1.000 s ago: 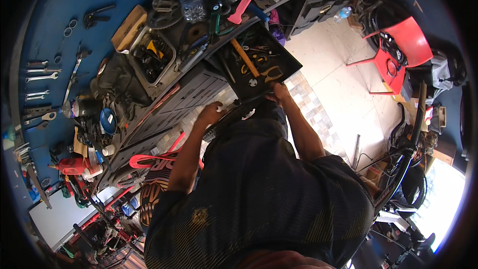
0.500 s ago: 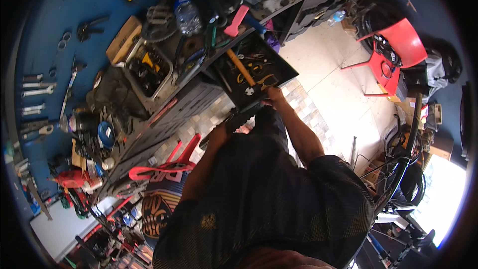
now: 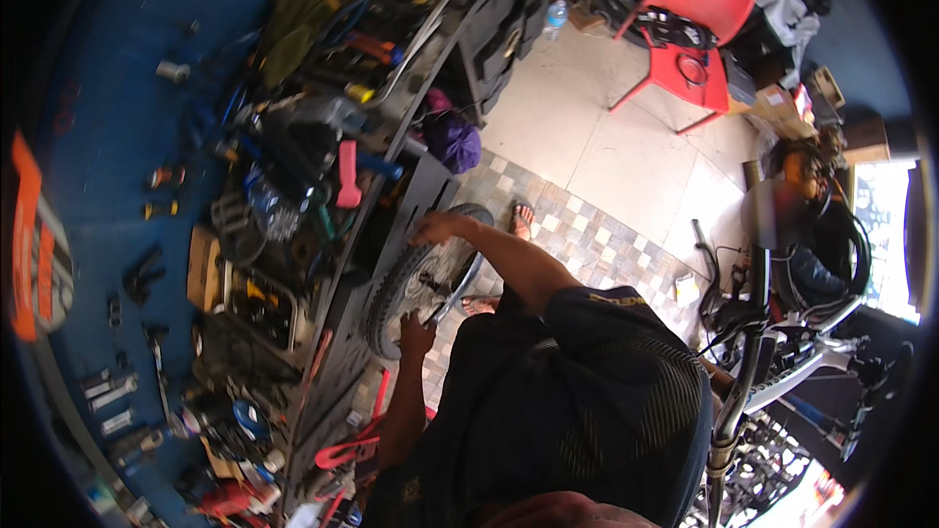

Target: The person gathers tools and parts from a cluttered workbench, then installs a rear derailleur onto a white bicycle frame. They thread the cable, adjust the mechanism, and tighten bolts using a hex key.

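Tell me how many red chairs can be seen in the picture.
1. The red chair stands on the pale tiled floor at the upper right, with dark cables lying on its seat. Others may be hidden behind the clutter.

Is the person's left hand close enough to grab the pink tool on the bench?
Probably not without moving. The left hand rests on the bicycle wheel low beside the workbench. The pink tool lies farther along the bench top, among clutter. The right hand, on the wheel's far side, looks nearer to it.
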The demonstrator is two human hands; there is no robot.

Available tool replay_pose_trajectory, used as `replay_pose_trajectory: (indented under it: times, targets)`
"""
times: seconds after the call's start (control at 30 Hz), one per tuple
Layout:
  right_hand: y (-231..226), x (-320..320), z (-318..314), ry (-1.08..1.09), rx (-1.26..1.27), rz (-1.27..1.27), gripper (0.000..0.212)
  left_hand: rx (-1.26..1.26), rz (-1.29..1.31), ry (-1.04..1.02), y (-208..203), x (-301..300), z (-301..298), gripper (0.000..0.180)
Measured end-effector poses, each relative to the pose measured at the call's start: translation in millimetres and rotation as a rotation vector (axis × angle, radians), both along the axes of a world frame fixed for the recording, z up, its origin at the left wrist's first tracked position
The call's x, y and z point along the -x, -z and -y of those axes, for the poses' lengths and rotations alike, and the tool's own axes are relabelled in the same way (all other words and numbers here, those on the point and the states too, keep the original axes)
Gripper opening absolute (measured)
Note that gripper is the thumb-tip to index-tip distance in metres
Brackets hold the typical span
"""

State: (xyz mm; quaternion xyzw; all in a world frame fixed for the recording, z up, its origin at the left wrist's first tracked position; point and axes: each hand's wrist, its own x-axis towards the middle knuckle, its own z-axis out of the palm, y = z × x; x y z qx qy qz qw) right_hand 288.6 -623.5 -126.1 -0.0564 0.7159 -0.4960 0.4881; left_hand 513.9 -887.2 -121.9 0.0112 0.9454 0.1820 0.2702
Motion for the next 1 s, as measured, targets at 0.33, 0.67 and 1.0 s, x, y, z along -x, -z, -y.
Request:
replay_pose_trajectory:
  times: [0.33, 0.67, 1.0]
  targets:
    - [55.6, -27.0, -314.5, 0.28, -0.42, 0.155, 0.057, -0.246, 0.285, 0.418, 1.5, 146.2, -225.8, 0.06]
    - [-41.7, 44.1, -450.3, 0.647, -0.354, -0.232, 0.055, -0.511, 0.017, 0.434, -96.5, 336.0, -419.6, 0.05]
    - [-127.9, 43.8, -590.6, 0.863, -0.408, -0.486, 0.049, -0.736, 0.083, 0.539, -181.2, 407.7, -569.6, 0.045]
